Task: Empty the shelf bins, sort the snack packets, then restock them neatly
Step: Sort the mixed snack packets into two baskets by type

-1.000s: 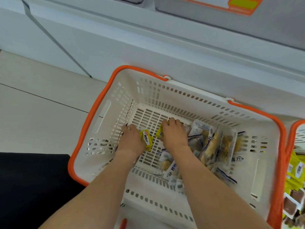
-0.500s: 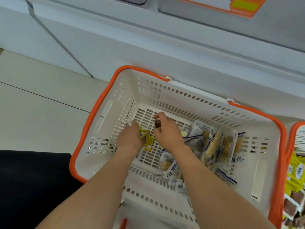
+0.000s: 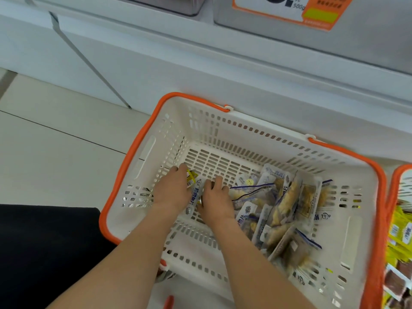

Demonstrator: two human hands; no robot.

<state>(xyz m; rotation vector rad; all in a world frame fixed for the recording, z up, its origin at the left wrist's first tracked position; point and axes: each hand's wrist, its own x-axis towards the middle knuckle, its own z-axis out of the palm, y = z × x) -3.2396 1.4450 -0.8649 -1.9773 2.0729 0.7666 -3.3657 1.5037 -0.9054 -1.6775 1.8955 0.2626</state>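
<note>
A white basket with an orange rim [image 3: 131, 157] stands on the floor below the shelf. Both my hands are down inside it, near its left wall. My left hand [image 3: 172, 189] grips small yellow packets [image 3: 191, 177], which stick out past its fingers. My right hand [image 3: 217, 198] is curled beside it, holding a clear packet with blue print [image 3: 196, 195] that stands between the two hands. A pile of similar clear snack packets [image 3: 281, 210] fills the right half of the basket.
A second orange-rimmed basket [image 3: 394, 181] at the right edge holds yellow packets [image 3: 399, 230] and brown ones [image 3: 394, 282]. Grey shelf bins, one with an orange price label [image 3: 289, 10], hang above the white shelf base. Tiled floor lies to the left, dark clothing at bottom left.
Both hands shifted left within the basket. The left hand gathered the yellow packets into its grip, and the right hand came in close beside it onto a clear packet.
</note>
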